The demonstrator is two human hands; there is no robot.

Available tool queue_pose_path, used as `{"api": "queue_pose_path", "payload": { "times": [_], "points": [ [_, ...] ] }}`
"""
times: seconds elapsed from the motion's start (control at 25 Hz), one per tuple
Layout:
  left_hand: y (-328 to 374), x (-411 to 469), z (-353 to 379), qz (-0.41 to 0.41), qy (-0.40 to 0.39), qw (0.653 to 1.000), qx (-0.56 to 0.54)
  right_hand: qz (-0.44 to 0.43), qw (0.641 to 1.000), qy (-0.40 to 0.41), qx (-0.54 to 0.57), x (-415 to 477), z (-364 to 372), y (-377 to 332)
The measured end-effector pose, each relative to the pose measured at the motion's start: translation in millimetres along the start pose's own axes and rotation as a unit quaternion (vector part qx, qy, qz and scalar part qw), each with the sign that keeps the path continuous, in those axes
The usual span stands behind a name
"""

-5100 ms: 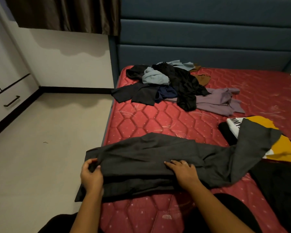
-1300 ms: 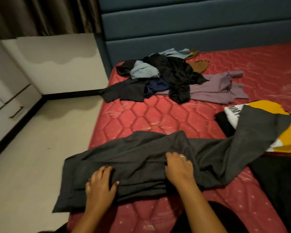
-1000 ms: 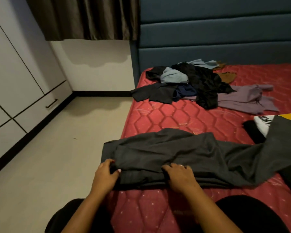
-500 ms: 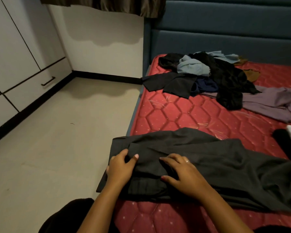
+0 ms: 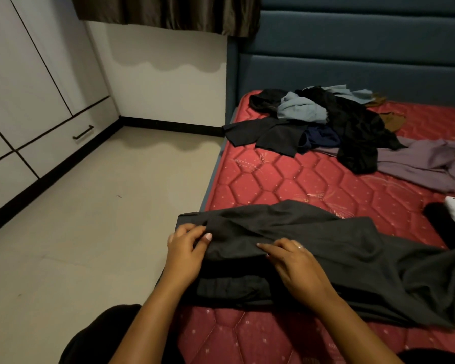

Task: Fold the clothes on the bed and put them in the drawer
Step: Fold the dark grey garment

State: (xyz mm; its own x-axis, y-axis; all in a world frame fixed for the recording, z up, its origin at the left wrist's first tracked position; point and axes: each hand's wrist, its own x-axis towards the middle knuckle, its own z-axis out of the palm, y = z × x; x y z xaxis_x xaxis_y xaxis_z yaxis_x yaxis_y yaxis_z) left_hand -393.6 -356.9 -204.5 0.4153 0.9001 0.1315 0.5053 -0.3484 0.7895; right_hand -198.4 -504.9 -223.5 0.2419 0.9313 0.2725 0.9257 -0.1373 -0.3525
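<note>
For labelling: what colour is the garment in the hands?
Plain dark grey garment, head view.

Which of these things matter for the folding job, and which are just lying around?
In the job:
- dark grey garment, held by the left hand and right hand
- pile of clothes, unfolded
- purple garment
- drawer, closed

Just there:
- mattress
- curtain
- headboard
- floor
</note>
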Motion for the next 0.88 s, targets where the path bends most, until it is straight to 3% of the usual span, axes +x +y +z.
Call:
{"api": "queue_pose_path", "payload": {
  "times": [0.08,0.16,0.24,0.36,0.48,0.56,0.68,0.88],
  "points": [
    [5,-2,-2,0.026,0.040,0.996,0.075,-0.016,1.000,-0.015,-0.014,-5,0,-3],
    [17,-8,-4,0.120,0.067,0.990,0.044,-0.023,1.000,-0.012,-0.017,-9,1,-9],
    [34,-16,-6,0.170,-0.035,0.984,-0.050,0.017,0.999,0.029,0.013,-9,-2,-8],
    [35,-22,-12,0.139,-0.252,0.955,-0.065,0.070,0.996,0.033,0.032,-5,-14,2],
    [9,-9,-25,0.077,-0.266,0.956,0.102,0.002,0.999,-0.043,-0.027,-4,-11,4],
    [-4,-4,-31,0.021,-0.260,0.954,0.149,-0.002,0.992,-0.112,-0.051,-4,-8,-1],
    [-11,-7,-31,-0.004,-0.320,0.939,0.127,0.031,0.987,-0.146,-0.063,0,-6,-2],
    [-10,-11,-30,-0.102,-0.450,0.883,0.082,0.058,0.983,-0.166,-0.056,0,-12,-4]
  ]
}}
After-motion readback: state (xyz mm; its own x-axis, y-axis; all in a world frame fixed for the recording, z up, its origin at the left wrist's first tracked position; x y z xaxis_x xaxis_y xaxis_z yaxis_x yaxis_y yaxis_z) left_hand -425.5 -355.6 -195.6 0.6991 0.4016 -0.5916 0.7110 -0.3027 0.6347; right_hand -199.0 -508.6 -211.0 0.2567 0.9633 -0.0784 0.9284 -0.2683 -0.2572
